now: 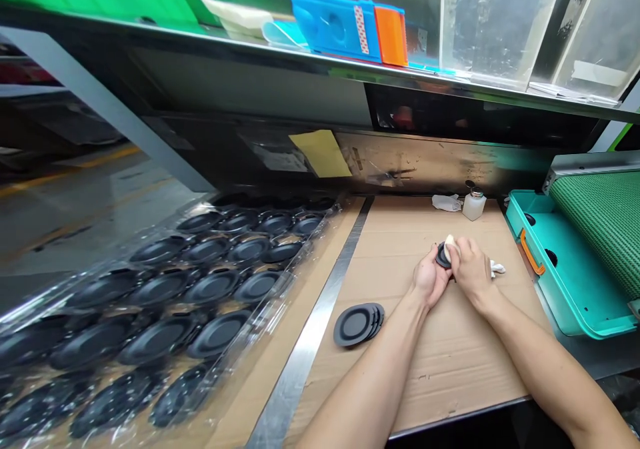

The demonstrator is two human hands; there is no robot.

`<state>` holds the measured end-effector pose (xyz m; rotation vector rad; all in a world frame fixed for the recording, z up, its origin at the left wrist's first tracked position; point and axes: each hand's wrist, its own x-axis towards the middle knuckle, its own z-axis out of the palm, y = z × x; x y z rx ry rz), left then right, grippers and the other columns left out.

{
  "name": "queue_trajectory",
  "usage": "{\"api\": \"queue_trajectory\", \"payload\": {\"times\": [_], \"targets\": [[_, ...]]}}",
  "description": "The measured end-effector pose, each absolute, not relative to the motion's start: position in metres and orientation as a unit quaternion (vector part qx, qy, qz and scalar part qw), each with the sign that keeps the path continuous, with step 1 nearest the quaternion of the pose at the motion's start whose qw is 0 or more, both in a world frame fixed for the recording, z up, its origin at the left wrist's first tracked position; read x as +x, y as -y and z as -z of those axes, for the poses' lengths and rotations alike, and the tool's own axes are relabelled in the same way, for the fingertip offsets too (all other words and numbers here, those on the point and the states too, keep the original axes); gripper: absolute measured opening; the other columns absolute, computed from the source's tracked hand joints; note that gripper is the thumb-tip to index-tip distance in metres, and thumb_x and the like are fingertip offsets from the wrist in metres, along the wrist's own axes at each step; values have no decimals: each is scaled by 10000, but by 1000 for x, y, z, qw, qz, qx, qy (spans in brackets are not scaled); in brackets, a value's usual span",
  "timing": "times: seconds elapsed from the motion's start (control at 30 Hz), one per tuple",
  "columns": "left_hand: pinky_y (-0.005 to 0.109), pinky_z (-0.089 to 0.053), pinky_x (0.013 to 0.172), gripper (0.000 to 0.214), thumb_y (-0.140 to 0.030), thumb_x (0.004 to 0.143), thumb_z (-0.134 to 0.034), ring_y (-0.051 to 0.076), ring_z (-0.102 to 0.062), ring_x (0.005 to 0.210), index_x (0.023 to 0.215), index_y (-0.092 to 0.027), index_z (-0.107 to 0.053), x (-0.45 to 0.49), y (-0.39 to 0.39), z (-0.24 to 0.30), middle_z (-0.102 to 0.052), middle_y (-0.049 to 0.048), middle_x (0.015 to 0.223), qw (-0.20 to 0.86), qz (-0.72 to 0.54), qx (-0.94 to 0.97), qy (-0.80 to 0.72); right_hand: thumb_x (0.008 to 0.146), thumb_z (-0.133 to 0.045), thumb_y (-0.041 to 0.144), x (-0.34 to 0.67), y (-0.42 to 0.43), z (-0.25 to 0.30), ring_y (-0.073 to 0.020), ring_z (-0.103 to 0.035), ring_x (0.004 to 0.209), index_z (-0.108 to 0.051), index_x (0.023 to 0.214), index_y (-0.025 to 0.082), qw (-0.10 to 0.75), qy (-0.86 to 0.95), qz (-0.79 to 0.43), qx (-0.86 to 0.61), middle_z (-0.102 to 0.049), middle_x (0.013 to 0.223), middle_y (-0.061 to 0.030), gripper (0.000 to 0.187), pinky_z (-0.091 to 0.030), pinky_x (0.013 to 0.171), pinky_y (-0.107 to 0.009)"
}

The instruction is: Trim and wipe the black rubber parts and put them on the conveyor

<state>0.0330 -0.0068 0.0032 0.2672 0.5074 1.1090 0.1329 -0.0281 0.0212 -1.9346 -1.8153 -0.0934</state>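
Over the cardboard-covered table, my left hand (431,277) grips a small black round disc (442,255) by its edge. My right hand (469,269) pinches a folded white cloth (449,243) against the disc's face. A loose end of white cloth (497,268) shows beyond the right wrist. Left of my left forearm, several like discs lie in an overlapping stack (356,324) on the cardboard. The disc's underside is hidden by my fingers.
A clear plastic tray (287,282) with rows of black discs fills the left. Behind my hands stand a white pump bottle (473,205) and a crumpled white cloth (447,202). To the right are a teal bin (575,289) with an orange latch and a green conveyor belt (605,215).
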Motion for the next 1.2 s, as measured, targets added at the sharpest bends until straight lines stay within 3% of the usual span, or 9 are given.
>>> {"api": "queue_trajectory", "payload": {"times": [0.47,0.87,1.03,1.2], "targets": [[369,-552,1002,351,-301,1042,-393,220,-689,1101,1032,-129,-699,33,9,-4,-753,126,1067,814,-512,125,-242,1057,-384,450,135,24,-18,-141,-560,697,-621,1044,190,211,656,92,-718,-559,1026,-72,352,-293,563,-276],[336,-506,1050,426,-366,1050,-362,224,-667,1153,1006,-137,-719,33,15,-11,-741,123,1125,826,-505,137,-212,1047,-423,463,117,35,-19,-139,-551,696,-578,1122,208,207,664,44,-717,-576,1065,-64,308,-279,574,-271],[352,-563,929,388,-323,1049,-371,228,-696,1061,997,-111,-692,32,12,-11,-737,152,1118,810,-509,153,-248,1050,-415,462,145,18,-28,-133,-533,694,-602,1070,190,222,614,80,-753,-564,1064,-73,331,-261,583,-266],[312,-567,723,434,-374,1047,-341,263,-711,1002,1021,-79,-657,21,7,-12,-683,226,1221,807,-511,144,-257,1049,-418,400,188,14,-32,-174,-554,789,-636,1031,183,255,598,83,-756,-586,1018,-84,308,-324,647,-278]]}}
